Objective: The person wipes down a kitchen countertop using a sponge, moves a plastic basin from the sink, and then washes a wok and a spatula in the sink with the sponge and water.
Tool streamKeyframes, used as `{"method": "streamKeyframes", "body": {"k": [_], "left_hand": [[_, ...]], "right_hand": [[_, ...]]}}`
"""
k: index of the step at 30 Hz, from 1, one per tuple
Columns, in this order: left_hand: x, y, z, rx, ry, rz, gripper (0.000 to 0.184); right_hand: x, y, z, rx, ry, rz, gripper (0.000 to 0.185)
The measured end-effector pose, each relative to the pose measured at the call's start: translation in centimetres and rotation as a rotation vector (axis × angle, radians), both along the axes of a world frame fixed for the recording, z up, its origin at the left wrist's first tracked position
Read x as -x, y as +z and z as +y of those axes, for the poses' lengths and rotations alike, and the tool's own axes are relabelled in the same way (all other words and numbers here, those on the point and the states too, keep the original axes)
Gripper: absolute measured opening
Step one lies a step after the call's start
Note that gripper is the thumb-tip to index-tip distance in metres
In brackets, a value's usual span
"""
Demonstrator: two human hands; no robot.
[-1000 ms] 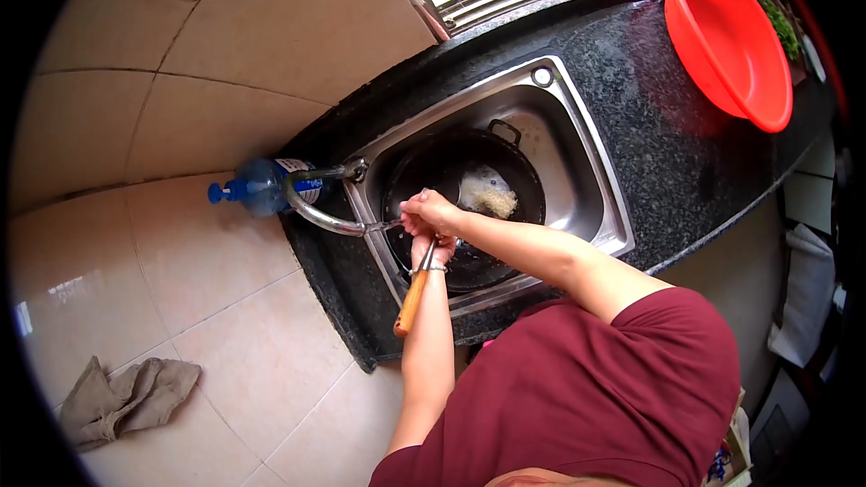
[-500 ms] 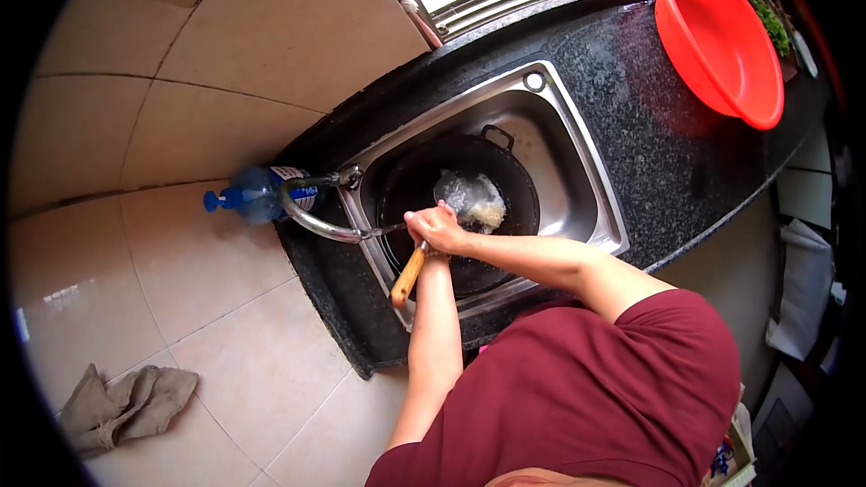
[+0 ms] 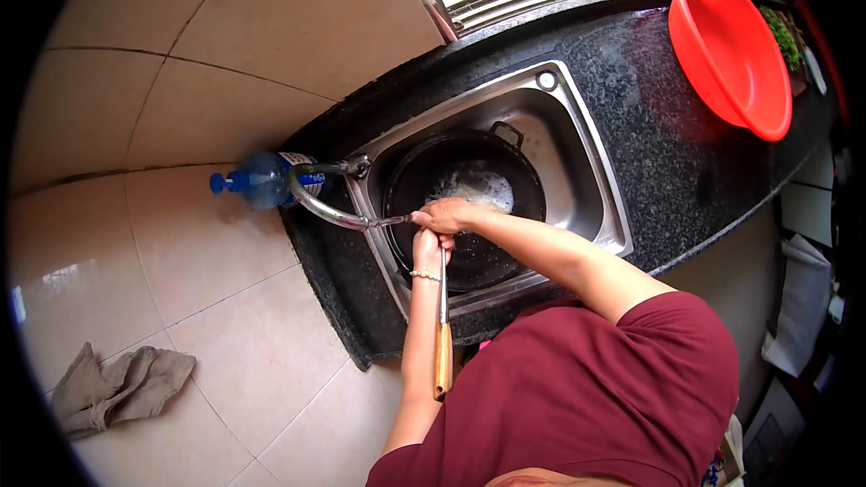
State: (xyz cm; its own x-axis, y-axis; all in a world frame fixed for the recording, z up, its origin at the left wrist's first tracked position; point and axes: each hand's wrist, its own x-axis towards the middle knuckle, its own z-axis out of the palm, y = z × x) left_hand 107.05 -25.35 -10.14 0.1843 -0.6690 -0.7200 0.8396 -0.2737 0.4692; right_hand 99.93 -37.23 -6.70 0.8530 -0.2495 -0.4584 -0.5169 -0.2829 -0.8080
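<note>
My left hand (image 3: 431,242), a beaded bracelet at its wrist, closes around the metal shaft of a long-handled cooking utensil (image 3: 443,307). The wooden handle hangs toward me, over the sink's front edge; the head is hidden. My right hand (image 3: 444,215) is closed at the shaft's upper end, just above my left, its fingers partly hidden. Thin water from the curved tap (image 3: 329,214) reaches my right hand. Below is a dark pan (image 3: 532,203) with a loop handle, holding water and white suds (image 3: 487,188).
The steel sink (image 3: 597,158) is set in a black speckled counter (image 3: 631,81). A red basin (image 3: 722,54) stands at the far right, near green leaves (image 3: 780,36). A blue pump bottle (image 3: 262,182) is behind the tap. A grey-brown cloth (image 3: 126,388) lies on the tiles at left.
The utensil's handle has swung down toward me, and its head no longer shows. My right hand has shifted up toward the tap's stream. The pale tan clump in the pan is out of sight.
</note>
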Motion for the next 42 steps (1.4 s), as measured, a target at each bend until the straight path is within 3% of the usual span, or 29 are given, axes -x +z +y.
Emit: {"method": "streamKeyframes", "body": {"k": [2,5,7,8,9,10,12,13,14,16,18,20,22,24,26,28,30,31,32,36,38,40,42], "left_hand": [[1.5,4.1,-0.4,-0.066,-0.011,-0.04,0.011],[2.1,5.5,0.6,0.003,-0.027,-0.03,0.007],[2.0,5.1,0.7,-0.044,0.013,-0.006,0.007],[2.3,4.7,0.0,-0.15,-0.09,-0.192,0.011],[2.1,3.0,0.3,-0.185,-0.182,-0.247,0.014],[2.0,1.4,0.4,-0.216,-0.272,-0.302,0.018],[2.0,3.9,-1.5,-0.291,-0.422,-0.46,0.017],[1.1,2.6,-1.6,-0.363,-0.523,-0.573,0.013],[0.4,1.4,-1.5,-0.437,-0.623,-0.686,0.01],[-0.3,3.6,-2.9,-0.479,-0.601,-0.477,0.011],[-1.1,3.8,-2.7,-0.361,-0.442,-0.31,0.012],[-1.6,3.9,-2.1,-0.189,-0.247,-0.133,0.013],[-1.6,3.8,-1.8,-0.081,-0.122,-0.045,0.014],[-1.7,3.2,-2.0,-0.027,-0.065,-0.026,0.015],[-1.8,2.5,-2.5,-0.006,-0.054,-0.038,0.016],[-2.0,2.6,-3.0,0.019,-0.05,-0.043,0.017],[-1.7,3.2,-2.9,0.042,-0.048,-0.046,0.018],[-1.4,3.6,-2.7,0.049,-0.048,-0.049,0.019],[-1.3,3.8,-2.7,0.053,-0.05,-0.052,0.019],[-1.2,4.3,-1.7,0.034,-0.053,-0.09,0.021],[-0.9,4.1,-1.2,-0.013,-0.07,-0.148,0.023],[-1.0,3.3,-1.7,-0.159,-0.216,-0.343,0.024],[-1.5,2.8,-2.8,-0.296,-0.396,-0.528,0.025]], "right_hand": [[0.0,-2.7,-1.7,-0.267,0.029,0.089,0.055],[-0.2,-10.1,-1.5,-0.652,-0.201,0.168,0.046],[-0.1,-3.8,-0.9,-0.341,-0.108,0.03,0.042],[-0.1,-1.0,0.3,-0.187,-0.062,-0.033,0.04],[-1.4,-4.3,3.1,-0.046,-0.154,-0.411,0.047],[-1.6,-2.8,3.4,-0.101,-0.201,-0.624,0.04],[-1.9,-1.8,3.0,-0.587,-0.571,-0.398,0.029],[-1.9,-1.4,2.6,-1.088,-0.885,-0.465,0.024],[-1.8,-1.3,1.6,-1.264,-0.955,-0.372,0.026],[-1.0,0.2,1.4,-1.326,-0.877,-0.369,0.025],[-0.7,2.8,2.6,-1.234,-0.781,-0.477,0.025],[-0.4,4.4,4.8,-0.947,-0.677,-0.62,0.029],[1.2,6.8,5.9,-0.294,-0.44,-0.796,0.032],[2.1,7.3,6.0,-0.265,-0.27,-0.826,0.032],[2.0,5.0,4.6,0.008,-0.256,-0.843,0.032],[1.5,4.7,2.1,0.062,-0.365,-0.849,0.036],[0.6,4.4,1.3,-0.163,-0.546,-0.607,0.04],[-0.1,4.4,1.6,-0.257,-0.667,-0.668,0.043],[-0.4,4.9,1.9,-0.186,-0.698,-0.607,0.039],[-0.4,6.1,4.6,0.027,-0.44,-0.876,0.027],[0.1,6.7,4.4,0.285,-0.325,-0.99,0.026],[-0.8,6.0,3.9,0.163,-0.315,-0.928,0.032],[-1.7,6.6,1.9,-0.072,-0.351,-0.685,0.04]]}}
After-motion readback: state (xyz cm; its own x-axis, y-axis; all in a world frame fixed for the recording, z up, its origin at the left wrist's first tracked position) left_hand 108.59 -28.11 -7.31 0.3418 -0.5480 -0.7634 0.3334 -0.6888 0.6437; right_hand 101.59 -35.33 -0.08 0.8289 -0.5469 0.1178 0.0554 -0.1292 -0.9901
